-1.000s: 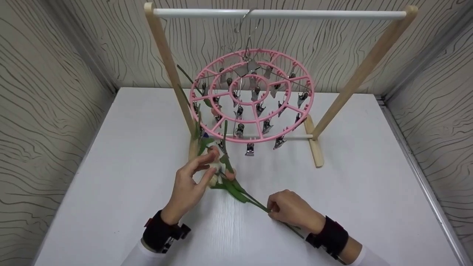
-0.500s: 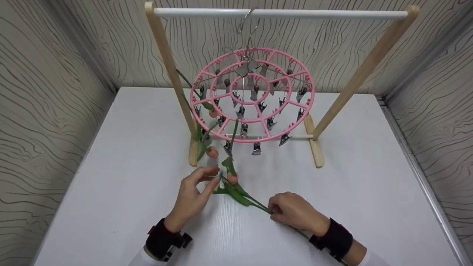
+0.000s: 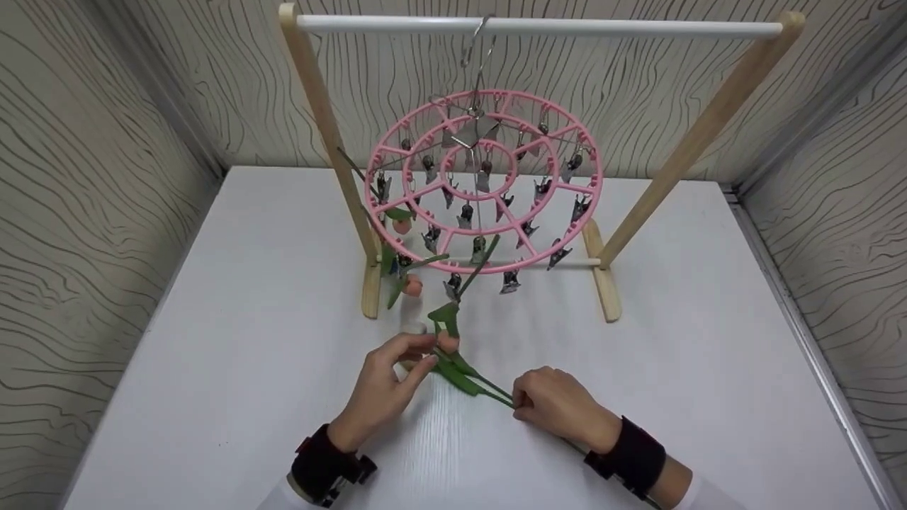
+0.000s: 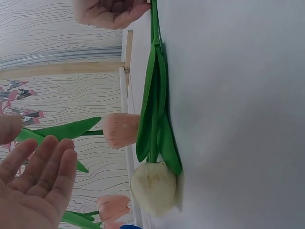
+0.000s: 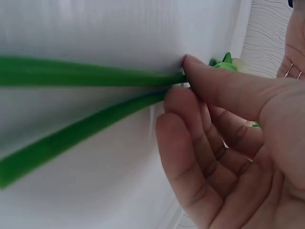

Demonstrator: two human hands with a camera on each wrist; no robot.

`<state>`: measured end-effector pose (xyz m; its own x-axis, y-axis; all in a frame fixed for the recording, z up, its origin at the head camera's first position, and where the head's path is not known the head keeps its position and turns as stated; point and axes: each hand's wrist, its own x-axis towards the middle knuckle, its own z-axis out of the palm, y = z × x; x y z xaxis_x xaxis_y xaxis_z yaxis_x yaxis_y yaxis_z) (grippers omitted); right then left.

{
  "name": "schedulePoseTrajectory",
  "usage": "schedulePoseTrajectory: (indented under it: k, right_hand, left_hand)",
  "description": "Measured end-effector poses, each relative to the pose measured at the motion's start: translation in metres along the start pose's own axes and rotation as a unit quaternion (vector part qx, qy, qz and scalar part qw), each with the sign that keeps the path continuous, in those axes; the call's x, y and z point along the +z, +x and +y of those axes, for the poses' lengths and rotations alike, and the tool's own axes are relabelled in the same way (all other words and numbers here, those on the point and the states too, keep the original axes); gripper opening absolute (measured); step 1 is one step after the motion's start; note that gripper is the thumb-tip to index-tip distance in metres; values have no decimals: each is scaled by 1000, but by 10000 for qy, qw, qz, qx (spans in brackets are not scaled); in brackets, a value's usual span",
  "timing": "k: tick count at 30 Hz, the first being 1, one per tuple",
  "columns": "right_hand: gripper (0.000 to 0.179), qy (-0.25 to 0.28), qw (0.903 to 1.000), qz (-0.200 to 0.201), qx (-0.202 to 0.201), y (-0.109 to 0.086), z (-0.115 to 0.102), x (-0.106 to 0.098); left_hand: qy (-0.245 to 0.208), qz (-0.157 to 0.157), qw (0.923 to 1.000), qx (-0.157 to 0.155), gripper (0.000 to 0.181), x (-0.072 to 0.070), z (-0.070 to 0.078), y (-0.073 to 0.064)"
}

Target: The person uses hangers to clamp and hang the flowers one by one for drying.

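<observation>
My right hand [image 3: 563, 404] pinches green stems between thumb and fingertips, low over the white table [image 3: 283, 397]. Two stem lengths [image 5: 86, 76] trail back from its fingertips in the right wrist view. At the far end lies a cream tulip head [image 4: 153, 188] with long green leaves [image 4: 162, 105]; in the head view my left hand mostly hides it. My left hand [image 3: 393, 382] hovers beside a hanging peach tulip [image 3: 448, 343], fingers loosely extended, thumb apart, nothing between them in its wrist view. This tulip hangs head down from a clip on the pink round hanger [image 3: 489, 269].
Two more peach tulips [image 3: 412, 286] hang at the hanger's left. Several metal clips [image 3: 510, 282] dangle around its rings. The hanger hooks over the white rail [image 3: 602, 27] of a wooden rack, whose right post [image 3: 698, 142] stands behind my right hand.
The round hanger has turned, carrying its front clips and the nearest peach tulip's stem rightward. My left hand has moved right and slightly nearer me. My right hand keeps its pinch in nearly the same place.
</observation>
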<state>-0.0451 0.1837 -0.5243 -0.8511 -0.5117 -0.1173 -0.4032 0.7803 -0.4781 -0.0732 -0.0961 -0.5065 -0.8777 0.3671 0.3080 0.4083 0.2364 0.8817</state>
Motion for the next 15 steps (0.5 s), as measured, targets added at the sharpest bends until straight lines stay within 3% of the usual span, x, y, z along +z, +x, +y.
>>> schedulePoseTrajectory:
  k: [9,15]
  right_hand:
    - [8,-148,9999,31,-79,1,-4,4]
    - [8,-169,9992,-149,-334,2,-3,2]
  left_hand:
    - [76,-242,9993,-270,29,4,-1,-1]
    - [311,-481,9982,-155,30,7,-3,-1]
